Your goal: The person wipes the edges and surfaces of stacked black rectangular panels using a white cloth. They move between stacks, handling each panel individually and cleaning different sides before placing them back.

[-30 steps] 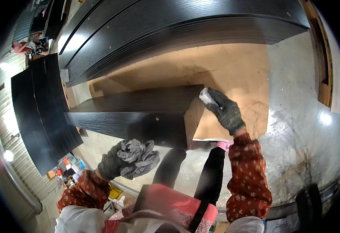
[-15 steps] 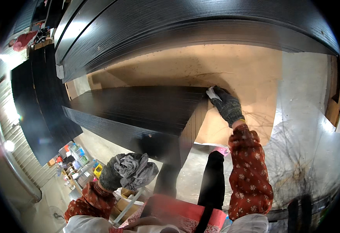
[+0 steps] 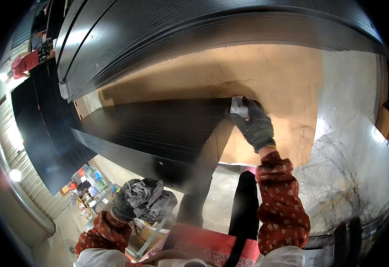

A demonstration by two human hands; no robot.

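A stack of long black boards point(image 3: 163, 122) lies before me, its near right end showing the layered board edges. My right hand point(image 3: 257, 127), in a dark grey knit glove, is closed on a small light-grey pad point(image 3: 239, 107) at the far right corner of the stack. The pad's exact material is hard to make out. Off the stack's near side, low on the left, my left hand point(image 3: 121, 207) wears a similar glove and grips a crumpled grey cloth point(image 3: 149, 199). The cloth hides most of its fingers.
Brown paper point(image 3: 288, 84) covers the floor beyond the stack. A larger stack of black boards point(image 3: 194, 35) runs along the far side, and more black panels point(image 3: 43, 120) stand at left. Shelves with small goods point(image 3: 92, 189) and a person in red point(image 3: 24, 64) are farther off.
My right hand has turned the pad from a tilted position at the end edge to facing up on the corner, shifting slightly left. The left hand still grips the cloth.
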